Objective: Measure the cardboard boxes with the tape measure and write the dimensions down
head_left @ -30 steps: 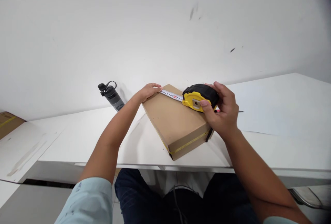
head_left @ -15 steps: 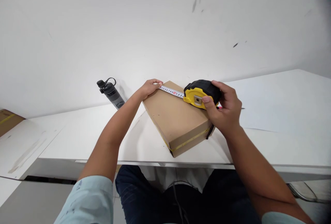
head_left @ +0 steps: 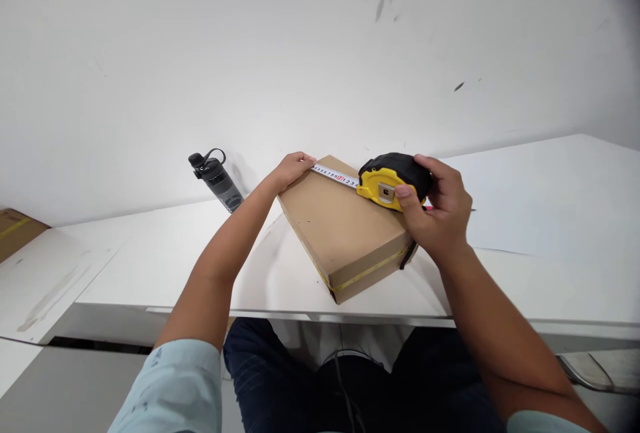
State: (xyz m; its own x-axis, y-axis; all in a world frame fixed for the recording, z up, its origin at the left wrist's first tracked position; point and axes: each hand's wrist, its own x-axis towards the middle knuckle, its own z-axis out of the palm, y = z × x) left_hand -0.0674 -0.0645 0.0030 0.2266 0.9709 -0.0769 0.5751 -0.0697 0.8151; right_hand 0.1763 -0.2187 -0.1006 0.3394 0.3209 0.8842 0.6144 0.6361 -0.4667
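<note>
A brown cardboard box (head_left: 345, 226) with yellow tape along its sides lies on the white table. Across its top runs the white, numbered blade (head_left: 336, 176) of a tape measure. My left hand (head_left: 294, 170) pinches the blade's end at the box's far left edge. The yellow and black tape measure case (head_left: 390, 181) rests over the right part of the box top, gripped by my right hand (head_left: 443, 210), thumb on its front. A dark strap hangs below the case beside the box. Part of a thin red and dark object shows behind my right hand; its kind is hidden.
A dark see-through water bottle (head_left: 220, 183) with a loop lid stands left of the box, near the wall. White paper (head_left: 505, 220) lies on the table to the right. Another taped cardboard box (head_left: 19, 232) is at the far left. The table's front edge (head_left: 380, 318) runs above my legs.
The whole view has shifted very slightly. Both hands, the tape measure and the box keep practically the same places relative to each other.
</note>
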